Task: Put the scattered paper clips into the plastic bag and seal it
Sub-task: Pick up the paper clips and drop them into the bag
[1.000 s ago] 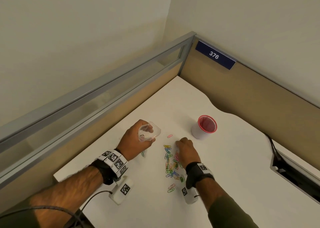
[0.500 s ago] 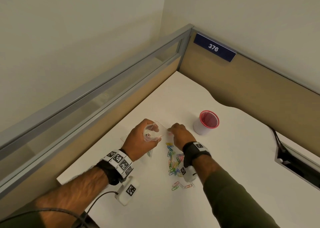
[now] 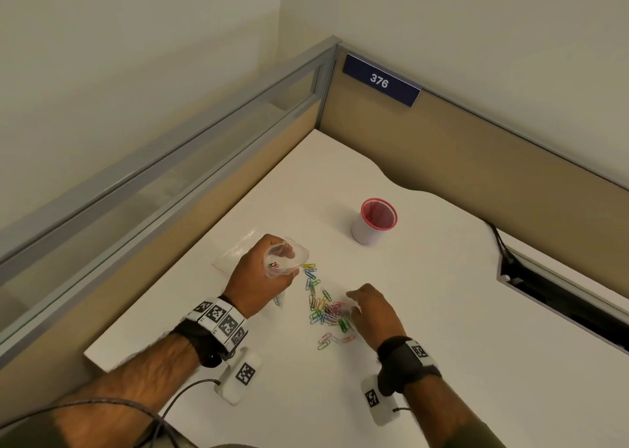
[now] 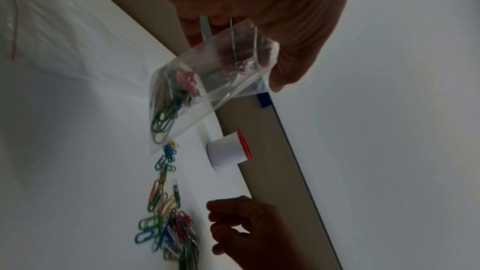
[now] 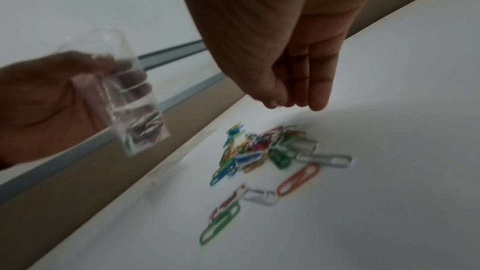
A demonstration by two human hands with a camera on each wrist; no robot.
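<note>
My left hand holds a small clear plastic bag upright with its mouth held wide; several coloured clips lie at the bag's bottom. A loose heap of coloured paper clips lies on the white desk between my hands, trailing up toward the bag. My right hand hovers just right of the heap, fingers pointing down together over the clips and holding nothing that I can see. The bag hangs left of the heap in the right wrist view.
A white cup with a red rim stands behind the clips. A second flat clear bag lies on the desk behind my left hand. Partition walls close the back and left; a cable slot opens at the right.
My right hand went up to the bag's mouth half a second ago and has come back down to the clip heap. The left hand and bag stayed in place.
</note>
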